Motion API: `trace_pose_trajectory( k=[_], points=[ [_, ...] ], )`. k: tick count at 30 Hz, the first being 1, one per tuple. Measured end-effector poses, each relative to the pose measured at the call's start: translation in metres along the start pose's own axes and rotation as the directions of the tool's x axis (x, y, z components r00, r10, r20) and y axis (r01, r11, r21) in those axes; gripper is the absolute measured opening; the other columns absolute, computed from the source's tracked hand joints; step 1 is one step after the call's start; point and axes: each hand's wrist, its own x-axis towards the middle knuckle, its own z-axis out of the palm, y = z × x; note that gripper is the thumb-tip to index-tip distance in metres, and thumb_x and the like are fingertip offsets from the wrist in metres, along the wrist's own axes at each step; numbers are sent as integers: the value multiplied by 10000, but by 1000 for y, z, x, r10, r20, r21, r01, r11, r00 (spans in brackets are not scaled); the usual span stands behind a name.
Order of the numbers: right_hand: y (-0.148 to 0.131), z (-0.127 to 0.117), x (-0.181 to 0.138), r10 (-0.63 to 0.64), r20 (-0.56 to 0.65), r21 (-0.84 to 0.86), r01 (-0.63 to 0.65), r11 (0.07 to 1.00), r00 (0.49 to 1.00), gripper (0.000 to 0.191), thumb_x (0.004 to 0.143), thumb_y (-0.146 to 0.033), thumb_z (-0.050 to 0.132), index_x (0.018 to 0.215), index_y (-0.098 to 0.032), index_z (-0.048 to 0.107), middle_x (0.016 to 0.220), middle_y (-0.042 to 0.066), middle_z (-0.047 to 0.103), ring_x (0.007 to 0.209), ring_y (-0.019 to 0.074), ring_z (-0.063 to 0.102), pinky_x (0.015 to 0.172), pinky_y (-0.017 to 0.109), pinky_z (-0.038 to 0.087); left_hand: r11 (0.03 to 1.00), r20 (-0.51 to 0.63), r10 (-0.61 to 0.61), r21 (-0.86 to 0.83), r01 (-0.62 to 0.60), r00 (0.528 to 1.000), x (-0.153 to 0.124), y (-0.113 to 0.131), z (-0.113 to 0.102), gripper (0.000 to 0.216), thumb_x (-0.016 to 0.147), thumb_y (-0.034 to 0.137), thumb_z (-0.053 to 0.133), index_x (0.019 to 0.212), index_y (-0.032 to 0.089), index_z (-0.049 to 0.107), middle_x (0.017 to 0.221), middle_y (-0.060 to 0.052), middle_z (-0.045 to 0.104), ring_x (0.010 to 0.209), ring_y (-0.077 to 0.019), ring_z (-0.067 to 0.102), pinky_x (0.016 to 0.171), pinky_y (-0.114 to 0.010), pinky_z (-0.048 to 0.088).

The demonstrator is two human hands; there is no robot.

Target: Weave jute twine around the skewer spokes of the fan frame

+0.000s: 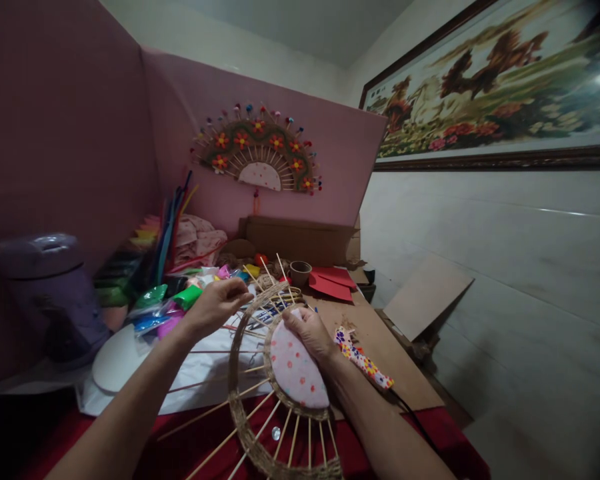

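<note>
My right hand (310,333) grips a half-round fan frame (300,363) by its centre, thumb on the white cloth with red dots. Thin wooden sticks (263,417) spread from that centre. A band of brown twine (236,407) runs through the sticks in an arc, and twine also edges the cloth. The frame is tilted, its sticks pointing left and down. My left hand (223,307) is closed in a pinch beside the upper end of the twine band; what its fingertips hold, if anything, is too small to make out.
A finished flowered fan (257,150) hangs on the pink board. Colourful packets (173,310) and a purple container (53,300) are at left. Red sheets (333,283), a small cup (300,272) and a flower-patterned tool (364,360) with a black cord lie by the cardboard (395,380).
</note>
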Motion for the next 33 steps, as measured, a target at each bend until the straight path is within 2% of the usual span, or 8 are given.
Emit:
trace_pose_trajectory(
  k=[3,7,10,16,21,27,30,33],
  points=[
    [-2,1,-2,-25,0,-44,25,999,1000,516,525,-597,753,608,-149,512,517,-62,444,479,59,345,474,216,247,985,-3,46,165,-45,999,-2,-3,8,83,704,252,668,730,181,701,463,37,479,436,-87,367,445,-197,255],
    [-4,2,-4,-56,11,-76,57,995,998,490,566,-580,740,623,-143,525,543,-53,458,498,62,355,482,214,258,902,98,18,427,-58,995,-5,10,17,389,759,165,540,1125,211,664,442,59,438,422,-103,343,483,-217,260],
    [-5,3,-6,-55,18,-65,57,996,998,473,579,-564,740,649,-141,540,562,-46,478,506,66,374,485,213,270,792,128,-59,610,-31,990,-3,23,21,528,735,102,460,1240,184,593,466,43,475,451,-124,395,524,-234,295],
    [-6,3,-6,-28,20,-52,29,998,999,479,569,-558,747,684,-133,557,580,-33,504,516,73,396,494,216,294,791,174,-73,609,-49,982,2,26,23,467,732,122,442,1136,195,662,555,3,570,500,-129,466,544,-234,333],
    [-6,1,-4,-66,3,-65,66,996,998,483,580,-567,736,640,-137,525,558,-49,455,505,60,358,487,211,271,892,79,-42,452,2,996,0,8,15,343,809,296,485,1060,164,678,521,21,527,464,-109,421,475,-213,302],
    [-1,-2,-1,-65,-10,-62,64,996,998,482,573,-569,742,622,-149,512,546,-48,455,502,66,366,470,209,272,958,-75,-36,280,56,997,1,2,0,381,777,413,548,946,103,692,506,19,507,459,-101,407,446,-211,302],
    [0,-4,1,-73,-7,-59,73,996,997,483,573,-570,743,613,-151,506,530,-54,437,489,64,349,457,208,259,949,-112,-45,306,78,993,0,4,-4,373,772,438,557,882,116,710,553,-9,572,486,-111,450,465,-221,325],
    [-1,-6,2,-64,-12,-32,63,997,998,490,569,-579,742,618,-157,499,524,-51,447,477,66,350,449,210,250,893,-127,-26,443,81,992,-1,6,-9,345,762,442,580,863,151,735,604,-26,627,519,-122,484,498,-233,327]
  ],
)
